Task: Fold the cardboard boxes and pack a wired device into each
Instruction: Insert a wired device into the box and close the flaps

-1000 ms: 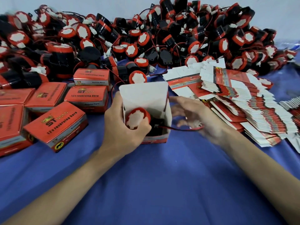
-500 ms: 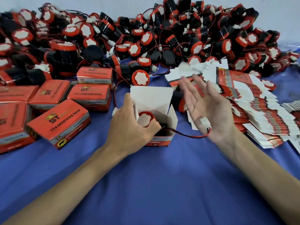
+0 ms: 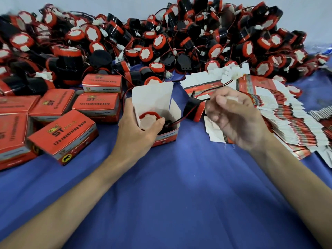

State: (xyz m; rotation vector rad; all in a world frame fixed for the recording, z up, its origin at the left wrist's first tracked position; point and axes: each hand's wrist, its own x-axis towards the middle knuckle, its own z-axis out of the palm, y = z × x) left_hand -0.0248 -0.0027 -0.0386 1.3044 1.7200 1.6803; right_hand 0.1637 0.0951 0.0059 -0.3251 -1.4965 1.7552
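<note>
While the left hand [image 3: 138, 131] grips the open box [image 3: 175, 112] by its left wall, thumb laid across the red-rimmed white face of the wired device [image 3: 148, 120] sitting inside, the box stands on the blue cloth [image 3: 179, 186] near the middle of the scene, its white lid flap raised on the far side. From the device a thin red-and-black wire [image 3: 179, 119] climbs out over the right wall toward the right hand [image 3: 237, 121], which is blurred, its fingers curled and pinching the wire's end just right of the box. Another black-and-red device [image 3: 195, 110] lies between the box and the right hand. To the left sit closed boxes [image 3: 62, 136], flat cartons [image 3: 287, 121] fan out on the right, and a heap of devices [image 3: 161, 42] fills the far side.
</note>
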